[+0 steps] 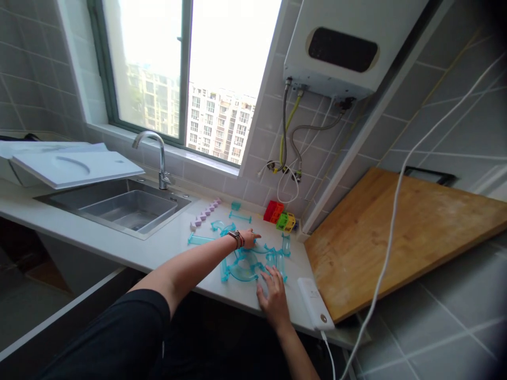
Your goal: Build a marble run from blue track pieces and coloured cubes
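Translucent teal plastic track pieces [246, 270], curved and straight, are spread over the white counter. Stretched across them is my left hand [249, 238], a watch on its wrist and a finger pointing out over the pieces; whether it holds anything is too small to tell. My right hand [273, 294] rests near the counter's front edge with fingers spread, its fingertips beside the curved teal pieces. A row of small pale purple pieces [203, 216] lies to the left. Red, green and yellow blocks [279, 215] stand together near the wall.
At the left are a steel sink [130, 208], a faucet [161, 163] and white foam boards [79, 164]. A white power strip [314, 303] lies at the right, near a leaning wooden board [400, 232]. A white cable [390, 237] hangs before the board.
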Demonstrator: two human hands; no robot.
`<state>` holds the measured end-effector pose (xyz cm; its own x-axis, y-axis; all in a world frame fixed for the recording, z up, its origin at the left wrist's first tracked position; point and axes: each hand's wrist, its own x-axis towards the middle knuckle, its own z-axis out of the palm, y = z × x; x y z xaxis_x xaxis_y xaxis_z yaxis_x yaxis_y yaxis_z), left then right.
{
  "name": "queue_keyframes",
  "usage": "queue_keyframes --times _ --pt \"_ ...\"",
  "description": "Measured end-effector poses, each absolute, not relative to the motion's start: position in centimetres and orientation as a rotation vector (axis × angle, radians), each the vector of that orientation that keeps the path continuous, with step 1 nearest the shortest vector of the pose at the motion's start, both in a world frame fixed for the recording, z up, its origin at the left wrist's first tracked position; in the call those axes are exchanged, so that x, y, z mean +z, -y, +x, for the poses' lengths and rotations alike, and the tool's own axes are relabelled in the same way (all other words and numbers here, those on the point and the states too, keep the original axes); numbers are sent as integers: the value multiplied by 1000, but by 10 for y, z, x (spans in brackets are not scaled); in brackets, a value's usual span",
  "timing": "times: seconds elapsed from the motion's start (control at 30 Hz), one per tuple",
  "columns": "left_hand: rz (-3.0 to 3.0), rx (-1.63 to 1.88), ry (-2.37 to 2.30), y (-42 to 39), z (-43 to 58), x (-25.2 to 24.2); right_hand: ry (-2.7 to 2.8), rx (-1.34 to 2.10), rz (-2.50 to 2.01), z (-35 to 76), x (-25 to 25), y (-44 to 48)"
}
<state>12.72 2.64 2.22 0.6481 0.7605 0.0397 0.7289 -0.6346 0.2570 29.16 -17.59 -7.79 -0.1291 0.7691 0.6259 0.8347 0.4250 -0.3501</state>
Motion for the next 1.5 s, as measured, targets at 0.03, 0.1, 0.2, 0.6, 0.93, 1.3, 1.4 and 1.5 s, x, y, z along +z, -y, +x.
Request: queue_keyframes --times 0.03,0.1,0.2,0.6,0.93,1.3,1.4,1.5 --pt "2631 165 -1220 -32 130 17 1913 -100 -1374 291 -77 176" --pt "2608 121 -1226 -40 135 6 1901 -75 -1400 287 -74 175" --pt "2603 156 -1216 -43 137 -9 1919 -34 -1406 273 -66 163" --pt "2591 661 -1103 -53 129 -5 1824 -48 -1799 224 -73 109" --pt "2590 767 -1060 -60 118 39 1677 -161 -1631 231 -73 112" --pt "2710 467 -740 -37 93 99 1613 -130 -1655 228 -67 116" --pt "2626 374 -697 -29 92 106 1616 -107 -1627 230 -62 117" --pt "2599 316 -671 -16 96 104 1632 -66 -1626 231 -64 116"
